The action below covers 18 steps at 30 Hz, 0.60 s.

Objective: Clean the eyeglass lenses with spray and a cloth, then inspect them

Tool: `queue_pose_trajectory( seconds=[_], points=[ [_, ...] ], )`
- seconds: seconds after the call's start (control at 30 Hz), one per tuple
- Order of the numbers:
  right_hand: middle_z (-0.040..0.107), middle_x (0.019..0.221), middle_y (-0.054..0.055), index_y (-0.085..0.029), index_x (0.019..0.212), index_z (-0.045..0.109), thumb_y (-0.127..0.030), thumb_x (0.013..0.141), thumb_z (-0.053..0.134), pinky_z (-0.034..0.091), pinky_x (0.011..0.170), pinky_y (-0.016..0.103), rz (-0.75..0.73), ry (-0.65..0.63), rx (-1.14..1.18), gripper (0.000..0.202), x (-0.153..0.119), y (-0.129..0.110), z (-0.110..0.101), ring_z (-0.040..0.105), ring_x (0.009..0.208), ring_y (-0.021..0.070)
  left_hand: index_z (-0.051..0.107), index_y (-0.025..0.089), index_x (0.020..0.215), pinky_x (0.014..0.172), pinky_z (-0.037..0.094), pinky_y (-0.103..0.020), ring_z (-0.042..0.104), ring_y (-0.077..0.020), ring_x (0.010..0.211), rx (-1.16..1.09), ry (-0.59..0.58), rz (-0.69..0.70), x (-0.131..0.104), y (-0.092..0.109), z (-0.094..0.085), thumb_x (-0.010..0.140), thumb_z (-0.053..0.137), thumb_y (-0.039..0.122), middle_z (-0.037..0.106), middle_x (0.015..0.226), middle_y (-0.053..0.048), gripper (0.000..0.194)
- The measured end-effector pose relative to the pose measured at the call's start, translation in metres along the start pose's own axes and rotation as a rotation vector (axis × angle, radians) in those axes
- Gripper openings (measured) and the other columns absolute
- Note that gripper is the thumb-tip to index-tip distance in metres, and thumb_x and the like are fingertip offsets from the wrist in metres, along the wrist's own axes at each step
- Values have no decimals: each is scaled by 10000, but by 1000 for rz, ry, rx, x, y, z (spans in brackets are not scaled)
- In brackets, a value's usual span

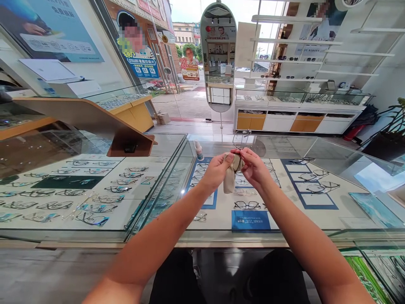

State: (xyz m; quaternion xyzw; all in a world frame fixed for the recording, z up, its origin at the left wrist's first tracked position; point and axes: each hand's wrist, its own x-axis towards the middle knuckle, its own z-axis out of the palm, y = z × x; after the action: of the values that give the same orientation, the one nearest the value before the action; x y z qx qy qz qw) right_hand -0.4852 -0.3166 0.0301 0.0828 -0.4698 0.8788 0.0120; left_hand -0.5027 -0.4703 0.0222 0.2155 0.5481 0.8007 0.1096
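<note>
Both my hands meet above the glass counter, around a pair of dark-rimmed eyeglasses (238,162). My left hand (220,168) is closed on a beige cloth (229,184), which hangs down below its fingers and lies against a lens. With its fingers pinched on the rim, my right hand (254,168) grips the eyeglasses from the other side. Thin wire-like parts (242,138) show just beyond my fingertips; whether they belong to the held pair I cannot tell. A small white bottle (198,150) stands upright on the counter, left of my hands.
Under the glass top (177,236), several eyeglasses (247,205) lie in rows beside a blue card (251,220). A brown wooden stand (126,131) rises at the left. Behind the counter are an oval mirror (219,55) and a display cabinet (281,120). A potted plant (390,131) stands right.
</note>
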Motion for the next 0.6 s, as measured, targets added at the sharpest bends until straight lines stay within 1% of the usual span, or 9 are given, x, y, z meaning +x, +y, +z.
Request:
queue_pose_trajectory(
  seconds=[0.1,0.17,0.27,0.33,0.4,0.47,0.53,0.6],
  points=[
    [812,1078,38,-236,767,703,-467,691,995,486,604,250,-8,7,2,380,2,0,-3,670,841,160,805,155,1046,795,540,-292,719,-208,891,-43,-55,-70,1,1,-3,770,937,639,772,860,-56,572],
    [811,1070,31,-241,769,721,-474,683,1003,528,673,253,-18,6,7,377,3,2,-4,678,877,163,804,158,1075,805,535,-293,729,-216,910,-60,-65,-90,1,2,-4,745,970,593,778,865,-55,571],
    [815,1077,28,-248,773,720,-506,686,999,534,679,269,-25,8,-15,390,3,5,-2,672,864,170,807,167,1057,799,530,-285,728,-205,884,-60,-34,-91,0,2,-3,687,1019,516,779,858,-39,551],
    [820,1093,38,-249,779,710,-522,698,987,526,664,277,-36,7,-39,397,2,8,0,667,857,178,805,168,1007,762,519,-262,711,-175,830,-58,3,-82,0,2,-1,646,1043,479,768,834,-24,533],
    [822,1109,46,-247,787,702,-515,708,979,512,645,276,-50,2,-59,394,1,10,2,650,834,175,797,164,971,714,505,-235,684,-139,768,-66,46,-61,-1,1,2,641,1042,498,750,804,-9,529],
    [821,1108,43,-243,791,698,-499,721,974,480,610,269,-54,-4,-69,383,-1,11,4,601,759,152,791,165,980,680,504,-225,675,-122,727,-82,74,-49,-1,0,4,671,1016,561,736,781,2,551],
    [816,1068,32,-236,779,691,-485,720,979,434,570,262,-50,-13,-61,384,-2,10,6,515,663,118,789,172,1013,673,525,-234,695,-132,723,-93,90,-51,-2,0,7,701,982,620,735,771,6,580],
    [802,1005,22,-230,762,684,-476,706,990,401,549,260,-45,-25,-49,397,-4,9,7,452,613,98,790,181,1041,684,553,-252,725,-161,758,-97,107,-54,-2,-1,8,705,965,661,747,779,-3,611]
  ],
)
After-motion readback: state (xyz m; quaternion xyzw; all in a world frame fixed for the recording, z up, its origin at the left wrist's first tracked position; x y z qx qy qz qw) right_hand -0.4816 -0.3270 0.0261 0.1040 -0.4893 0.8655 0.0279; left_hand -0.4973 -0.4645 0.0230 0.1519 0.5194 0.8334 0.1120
